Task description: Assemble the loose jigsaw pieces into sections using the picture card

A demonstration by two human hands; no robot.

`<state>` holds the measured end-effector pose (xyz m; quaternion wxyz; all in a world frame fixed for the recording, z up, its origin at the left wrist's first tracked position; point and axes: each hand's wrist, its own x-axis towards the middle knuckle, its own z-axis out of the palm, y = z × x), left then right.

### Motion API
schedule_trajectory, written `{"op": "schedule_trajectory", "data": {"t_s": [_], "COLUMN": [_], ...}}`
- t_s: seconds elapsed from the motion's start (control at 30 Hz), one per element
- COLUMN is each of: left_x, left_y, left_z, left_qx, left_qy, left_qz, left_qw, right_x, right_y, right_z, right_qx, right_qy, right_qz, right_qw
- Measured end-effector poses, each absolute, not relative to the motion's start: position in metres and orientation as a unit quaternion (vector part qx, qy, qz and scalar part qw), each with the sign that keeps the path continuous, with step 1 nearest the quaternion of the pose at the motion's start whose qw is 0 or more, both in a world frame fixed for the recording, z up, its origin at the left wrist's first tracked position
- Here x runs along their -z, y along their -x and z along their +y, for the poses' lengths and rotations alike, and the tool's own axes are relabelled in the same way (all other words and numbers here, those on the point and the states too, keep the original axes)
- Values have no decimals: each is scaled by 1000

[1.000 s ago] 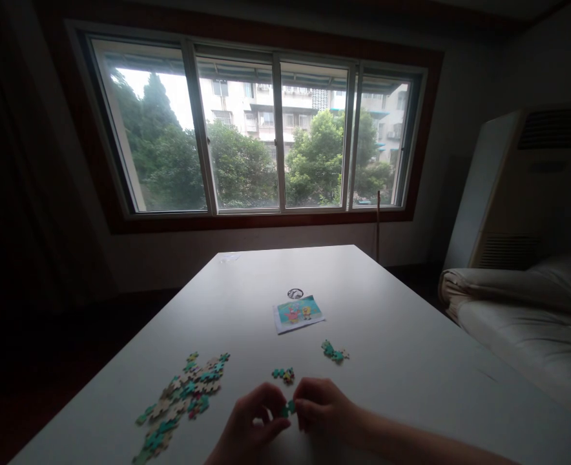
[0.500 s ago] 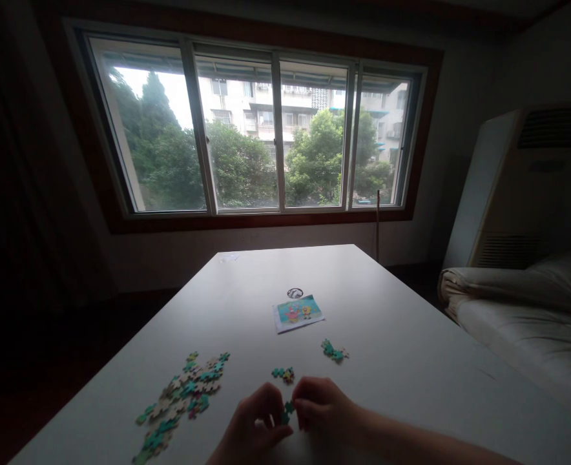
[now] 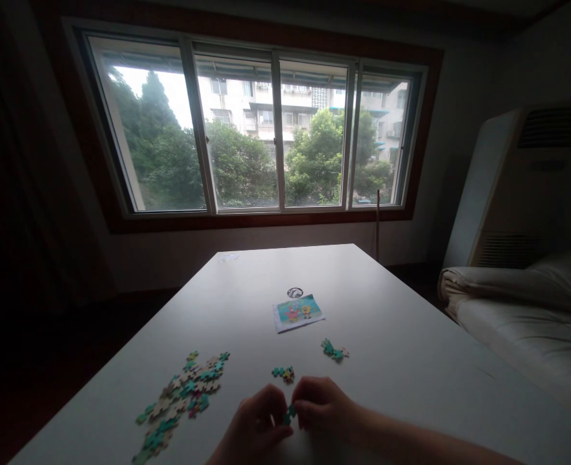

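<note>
a small teal puzzle piece is pinched between the fingertips of the left hand and the right hand, low over the near edge of the white table. just beyond the hands a small joined cluster is seen, and a second cluster farther right. a loose pile of pieces is spread to the left. a reference picture lies farther back.

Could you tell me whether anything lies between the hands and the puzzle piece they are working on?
Nothing visible does: the left hand and right hand both pinch the teal puzzle piece directly, above bare table. The small joined cluster lies just beyond, apart.
</note>
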<state>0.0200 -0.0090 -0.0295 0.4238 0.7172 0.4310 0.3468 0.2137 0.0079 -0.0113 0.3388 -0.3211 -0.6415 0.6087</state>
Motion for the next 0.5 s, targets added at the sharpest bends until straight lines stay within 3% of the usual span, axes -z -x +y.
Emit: {"op": "schedule_trajectory", "data": {"t_s": [0.5], "left_x": [18], "left_y": [-21], "left_z": [-11], "left_qx": [-397], "left_qy": [-725], "left_qz": [440], "left_qw": [351], "right_x": [13], "right_y": [-212], "right_z": [8], "right_qx": [-626], "right_qy": [334], "right_qz": [-621], "right_qw": [333]}}
